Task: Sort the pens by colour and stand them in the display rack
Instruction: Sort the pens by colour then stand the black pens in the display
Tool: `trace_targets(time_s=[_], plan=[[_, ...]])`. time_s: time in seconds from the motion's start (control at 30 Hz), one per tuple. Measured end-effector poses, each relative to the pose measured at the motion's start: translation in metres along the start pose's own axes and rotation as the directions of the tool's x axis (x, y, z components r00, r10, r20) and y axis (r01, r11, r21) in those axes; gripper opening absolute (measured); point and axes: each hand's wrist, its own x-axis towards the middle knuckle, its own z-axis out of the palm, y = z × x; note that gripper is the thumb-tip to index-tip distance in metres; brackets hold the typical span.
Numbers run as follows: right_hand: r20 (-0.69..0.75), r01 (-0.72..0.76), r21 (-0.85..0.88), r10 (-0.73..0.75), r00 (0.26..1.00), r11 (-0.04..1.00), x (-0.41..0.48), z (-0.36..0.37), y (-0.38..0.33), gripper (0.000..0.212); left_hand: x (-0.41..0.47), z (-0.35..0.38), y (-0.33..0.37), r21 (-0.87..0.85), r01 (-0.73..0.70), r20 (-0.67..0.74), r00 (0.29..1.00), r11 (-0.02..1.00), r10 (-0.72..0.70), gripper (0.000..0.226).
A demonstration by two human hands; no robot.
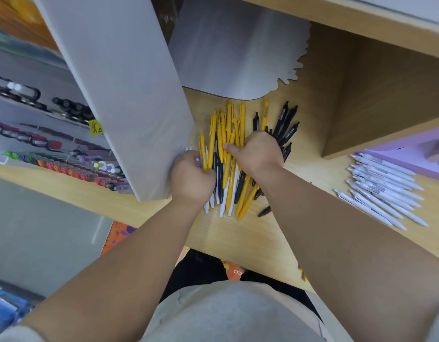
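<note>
The grip of the left hand (pixel 192 180) is closed round a bunch of pens (pixel 205 156), yellow and white, held by their near ends at the left edge of the pile (pixel 228 183). The grip of the right hand (pixel 256 151) is curled down over the middle of the pile, with the thumb laid across the yellow pens (pixel 229 119), which appear to be gathered between the thumb and the hidden fingers. The pile is spread on the worktop (pixel 238 238) under both hands, its pens laid almost parallel, with their long axes running away from the person. Black pens (pixel 286 124) are fanned just right of the right hand, some hidden beneath it. The display rack (pixel 53 154), stocked with coloured markers, is found to the left, so the left hand is judged the nearer one for loading. A grey panel (pixel 129 82) is set between pile and rack, close against the left hand, and would have to be cleared. White pens (pixel 381 191) are laid apart at far right, beside a purple box (pixel 411 151).
</note>
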Motion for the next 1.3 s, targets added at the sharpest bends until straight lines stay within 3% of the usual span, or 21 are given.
trace_targets(time_s=[0.27,0.43,0.5,0.6,0.7,0.83,1.03,1.3], plan=[[0.109,0.014,0.077,-0.023,0.994,0.997,0.009,0.005,-0.005,0.045,0.012,0.005,0.001,0.007,-0.020,-0.017,1.000,1.000,0.020,0.022],[0.126,0.065,0.159,-0.085,0.988,0.985,0.007,0.010,-0.004,0.044,0.018,0.006,0.005,0.001,0.007,0.001,1.000,1.000,-0.007,0.005],[0.134,0.069,0.196,-0.096,0.986,0.978,0.006,0.010,-0.004,0.044,0.021,0.004,0.008,-0.018,0.030,0.020,0.999,0.999,-0.030,0.016],[0.156,0.035,0.246,-0.075,0.985,0.969,0.006,0.007,-0.009,0.051,0.024,0.003,0.010,-0.053,0.058,0.035,0.998,0.997,-0.056,0.005],[0.197,-0.018,0.305,-0.045,0.979,0.952,0.007,0.007,-0.013,0.053,0.027,0.003,0.010,-0.078,0.089,0.049,0.995,0.993,-0.085,0.021],[0.234,-0.058,0.402,-0.041,0.971,0.914,0.004,0.009,-0.012,0.055,0.026,0.003,0.012,-0.141,0.114,0.084,0.991,0.983,-0.102,0.010],[0.330,-0.113,0.452,-0.048,0.943,0.885,0.001,0.009,-0.007,0.034,0.024,0.001,0.014,-0.270,0.219,0.159,0.970,0.938,-0.181,0.011],[0.360,-0.134,0.533,-0.080,0.930,0.836,-0.007,0.009,-0.001,0.032,0.018,-0.002,0.014,-0.367,0.318,0.249,0.939,0.874,-0.237,0.020]])
